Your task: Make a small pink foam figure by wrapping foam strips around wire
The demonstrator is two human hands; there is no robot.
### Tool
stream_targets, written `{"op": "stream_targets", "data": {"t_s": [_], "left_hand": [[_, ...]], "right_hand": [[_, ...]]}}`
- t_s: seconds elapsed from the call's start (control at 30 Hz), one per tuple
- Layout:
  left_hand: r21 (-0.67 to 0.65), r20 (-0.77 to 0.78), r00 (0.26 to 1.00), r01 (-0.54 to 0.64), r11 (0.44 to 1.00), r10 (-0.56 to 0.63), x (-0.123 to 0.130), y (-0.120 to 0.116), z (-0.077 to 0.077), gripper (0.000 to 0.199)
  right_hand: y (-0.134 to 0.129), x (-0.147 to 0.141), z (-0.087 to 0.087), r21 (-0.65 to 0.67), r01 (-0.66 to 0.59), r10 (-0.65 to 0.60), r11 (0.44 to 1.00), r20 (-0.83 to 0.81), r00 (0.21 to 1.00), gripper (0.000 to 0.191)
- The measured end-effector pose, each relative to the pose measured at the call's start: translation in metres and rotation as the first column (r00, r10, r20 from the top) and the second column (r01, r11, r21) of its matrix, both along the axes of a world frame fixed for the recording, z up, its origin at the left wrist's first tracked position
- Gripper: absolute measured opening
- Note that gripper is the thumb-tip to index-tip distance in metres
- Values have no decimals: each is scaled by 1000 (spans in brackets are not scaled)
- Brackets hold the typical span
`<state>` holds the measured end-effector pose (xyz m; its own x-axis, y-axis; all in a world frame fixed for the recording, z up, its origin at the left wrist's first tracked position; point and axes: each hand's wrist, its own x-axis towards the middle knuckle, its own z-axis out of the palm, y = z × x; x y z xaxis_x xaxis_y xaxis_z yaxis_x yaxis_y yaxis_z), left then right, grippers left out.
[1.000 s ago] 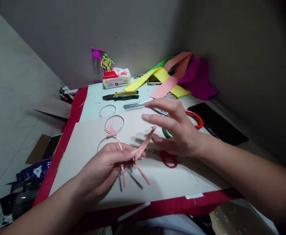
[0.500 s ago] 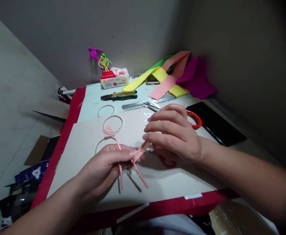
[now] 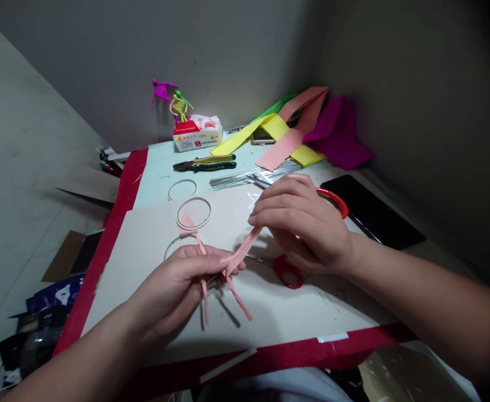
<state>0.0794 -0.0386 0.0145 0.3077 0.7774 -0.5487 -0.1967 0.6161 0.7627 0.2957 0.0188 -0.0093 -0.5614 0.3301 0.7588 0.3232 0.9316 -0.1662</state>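
A small figure of wire wrapped in pink paper [image 3: 238, 300] is pinched between thumb and fingers of my left hand [image 3: 190, 285], over the near half of the table. Its thin limbs stick out above and below the fingers. From it a pink paper strip [image 3: 247, 245] runs up to the right, its upper end held in the closed fingertips of my right hand [image 3: 303, 223]. Under and behind my right hand lie red-handled scissors [image 3: 287, 272], partly covered by the hand.
Pliers [image 3: 205, 163], a bundle of thin wires [image 3: 236, 180] and wire rings [image 3: 193, 213] lie on the table. At the back stand a tissue box [image 3: 198, 135] with small figures and folded coloured paper [image 3: 284, 148]. A black tablet [image 3: 374, 212] lies at right.
My right hand has moved slightly up and right, and a longer stretch of the pink strip shows between the hands. More of the red scissor handle is visible. My left hand keeps its hold.
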Motion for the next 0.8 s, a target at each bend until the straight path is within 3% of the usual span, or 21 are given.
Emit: {"op": "stream_targets", "data": {"t_s": [0.17,0.47,0.8], "left_hand": [[-1,-16,1000,-1,1000,1,0,1,1,8],[37,-64,997,37,999,-34,-2,0,-1,11],[52,-78,996,42,998,-38,-3,2,0,14]], "right_hand": [[2,0,4,-81,-7,4,997,-34,999,26],[8,4,4,-165,-119,123,979,10,992,12],[12,7,7,-313,-238,242,919,-29,970,9]]}}
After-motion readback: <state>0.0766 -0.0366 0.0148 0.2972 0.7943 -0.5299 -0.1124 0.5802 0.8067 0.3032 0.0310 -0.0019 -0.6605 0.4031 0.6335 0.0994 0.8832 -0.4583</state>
